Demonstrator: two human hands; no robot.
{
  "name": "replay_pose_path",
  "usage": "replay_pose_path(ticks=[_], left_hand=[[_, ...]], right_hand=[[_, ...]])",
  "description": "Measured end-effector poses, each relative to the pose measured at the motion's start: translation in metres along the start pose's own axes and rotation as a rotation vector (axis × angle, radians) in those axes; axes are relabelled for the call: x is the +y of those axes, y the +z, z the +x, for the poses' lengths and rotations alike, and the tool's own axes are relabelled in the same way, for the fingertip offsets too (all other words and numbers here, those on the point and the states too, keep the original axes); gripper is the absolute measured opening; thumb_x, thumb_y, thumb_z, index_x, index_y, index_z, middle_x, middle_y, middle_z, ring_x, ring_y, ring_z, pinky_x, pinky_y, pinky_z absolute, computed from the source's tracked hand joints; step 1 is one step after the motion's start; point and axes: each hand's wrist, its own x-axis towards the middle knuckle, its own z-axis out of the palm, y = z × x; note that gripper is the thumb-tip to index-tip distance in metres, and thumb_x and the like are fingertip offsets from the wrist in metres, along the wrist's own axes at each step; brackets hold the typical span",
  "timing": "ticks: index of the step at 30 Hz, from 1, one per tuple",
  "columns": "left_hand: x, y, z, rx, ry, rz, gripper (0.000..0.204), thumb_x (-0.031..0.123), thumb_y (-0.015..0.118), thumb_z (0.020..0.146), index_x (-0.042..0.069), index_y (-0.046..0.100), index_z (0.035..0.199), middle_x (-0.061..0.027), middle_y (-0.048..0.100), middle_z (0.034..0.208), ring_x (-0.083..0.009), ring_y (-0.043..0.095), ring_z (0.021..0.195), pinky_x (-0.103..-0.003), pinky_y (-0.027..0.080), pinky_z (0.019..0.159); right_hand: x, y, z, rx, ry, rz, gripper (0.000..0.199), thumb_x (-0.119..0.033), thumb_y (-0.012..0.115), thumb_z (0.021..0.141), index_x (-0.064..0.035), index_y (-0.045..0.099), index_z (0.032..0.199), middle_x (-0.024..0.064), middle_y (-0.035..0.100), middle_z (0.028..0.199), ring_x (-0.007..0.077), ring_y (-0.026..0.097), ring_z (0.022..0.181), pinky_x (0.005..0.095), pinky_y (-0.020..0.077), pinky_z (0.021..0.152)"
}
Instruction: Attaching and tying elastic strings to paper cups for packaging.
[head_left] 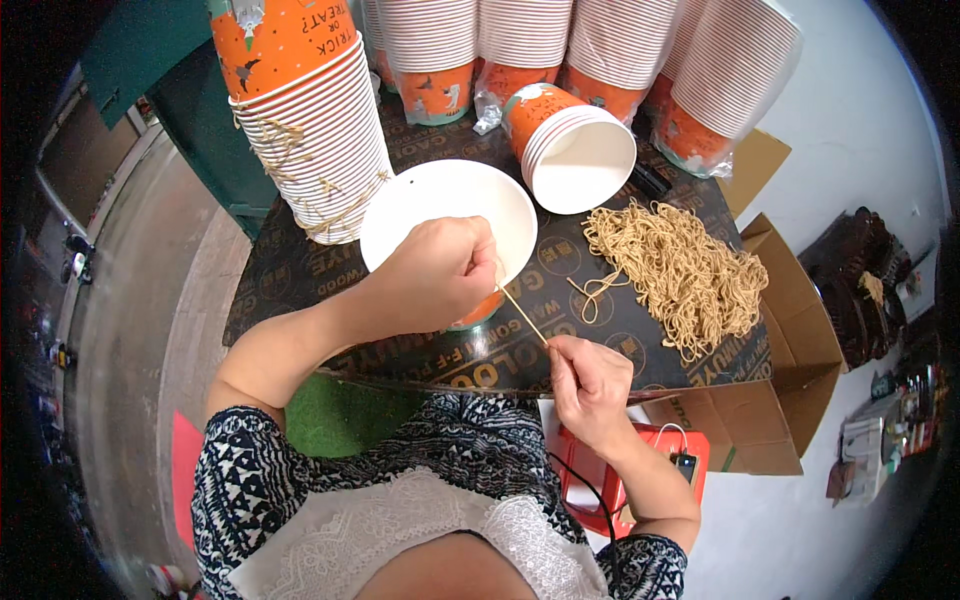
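My left hand [450, 265] is closed in a fist over the near right rim of a paper bucket [415, 195], white inside and orange outside. A tan cord [522, 313] stretches straight from that fist to my right hand [590, 385], which pinches it between thumb and fingers near the table's front edge. Where the cord meets the bucket is hidden behind my left hand. To the right lies a tangled heap of the same tan cord [685, 280], with one loose strand trailing toward the bucket.
On the dark printed tabletop [300, 275], a tall stack of buckets with cord handles [320, 160] stands at left. A short bucket stack [575, 150] lies tipped at the back. Plastic-wrapped stacks [520, 40] line the far edge. A cardboard box [790, 340] sits beyond the right edge.
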Motion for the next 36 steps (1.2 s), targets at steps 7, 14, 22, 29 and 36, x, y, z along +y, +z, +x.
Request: replay_pose_path(ticks=[7, 14, 22, 29, 36], left_hand=[[-0.017, -0.043, 0.016, -0.059, 0.077, 0.027, 0.008, 0.004, 0.061, 0.085, -0.001, 0.063, 0.091, -0.0138, 0.066, 0.081, -0.0218, 0.063, 0.076, -0.034, 0.049, 0.069], [-0.076, -0.098, 0.026, 0.106, 0.499, 0.864, 0.039, 0.003, 0.068, 0.079, 0.009, 0.065, 0.117, -0.0124, 0.045, 0.150, -0.0370, 0.047, 0.127, -0.043, 0.044, 0.104], [-0.040, -0.078, -0.028, 0.058, 0.655, 0.805, 0.019, 0.004, 0.077, 0.070, 0.006, 0.064, 0.084, -0.0094, 0.068, 0.110, -0.0328, 0.053, 0.126, -0.048, 0.039, 0.110], [-0.020, -0.001, -0.039, 0.164, 0.797, 0.733, 0.026, 0.025, 0.075, 0.077, 0.009, 0.061, 0.092, -0.0022, 0.049, 0.071, -0.0221, 0.054, 0.071, -0.036, 0.043, 0.063], [-0.006, 0.049, -0.023, 0.605, 0.945, 0.478, 0.032, 0.013, 0.078, 0.071, 0.004, 0.064, 0.098, -0.0088, 0.061, 0.094, -0.0283, 0.058, 0.082, -0.037, 0.048, 0.072]], right_hand=[[0.009, -0.005, 0.003, -0.047, 0.199, 0.071, 0.006, 0.000, 0.066, 0.085, 0.0003, 0.067, 0.090, 0.0151, 0.067, 0.078, 0.0298, 0.066, 0.067, 0.0351, 0.0513, 0.060], [0.025, -0.027, -0.001, -0.087, 0.393, 0.125, 0.006, -0.004, 0.066, 0.089, 0.0022, 0.067, 0.089, 0.0098, 0.062, 0.073, 0.0169, 0.058, 0.061, 0.0290, 0.0454, 0.057], [0.013, -0.060, 0.000, 0.020, 0.624, 0.515, 0.019, -0.014, 0.061, 0.098, 0.0014, 0.069, 0.088, -0.0078, 0.052, 0.068, 0.0018, 0.040, 0.061, 0.0195, 0.0301, 0.055], [-0.011, -0.050, 0.015, 0.057, 0.646, 0.996, 0.032, -0.027, 0.057, 0.100, 0.0009, 0.062, 0.087, -0.0042, 0.043, 0.061, 0.0051, 0.034, 0.055, 0.0232, 0.0259, 0.049], [-0.009, -0.029, 0.037, 0.114, 0.632, 1.591, 0.028, -0.022, 0.046, 0.104, -0.0013, 0.055, 0.087, -0.0014, 0.036, 0.063, 0.0088, 0.030, 0.054, 0.0238, 0.0267, 0.047]])
